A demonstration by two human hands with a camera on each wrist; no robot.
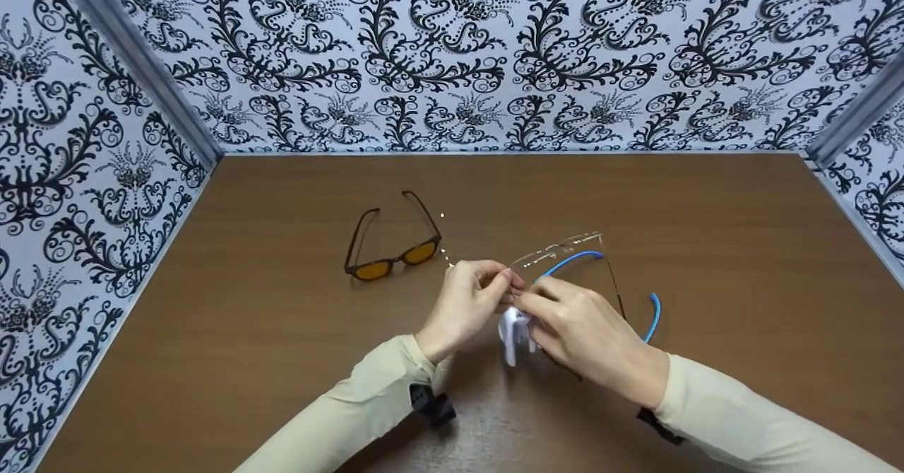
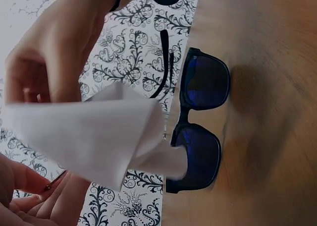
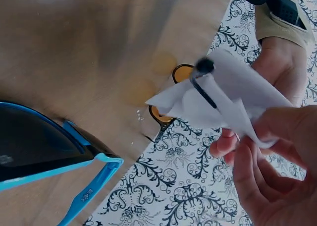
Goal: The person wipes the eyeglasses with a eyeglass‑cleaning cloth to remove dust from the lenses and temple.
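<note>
Both hands meet over the table at a pair of thin wire-rimmed glasses (image 1: 554, 247). My left hand (image 1: 462, 308) pinches a thin metal part of them between thumb and fingers. In my right hand (image 1: 586, 321) a white cloth (image 1: 514, 333) is held close against the glasses, and it hangs down below the fingers. The cloth (image 2: 94, 141) hides much of the grip in the left wrist view. A dark temple tip (image 3: 204, 66) sticks out in front of the cloth in the right wrist view.
Dark-lensed sunglasses (image 3: 34, 151) with blue temples lie just beyond the right hand, partly hidden by it in the head view. Left of the hands, amber-lensed glasses (image 1: 373, 270) lie with temples unfolded. Patterned walls (image 1: 452, 56) edge the brown table (image 1: 282, 360).
</note>
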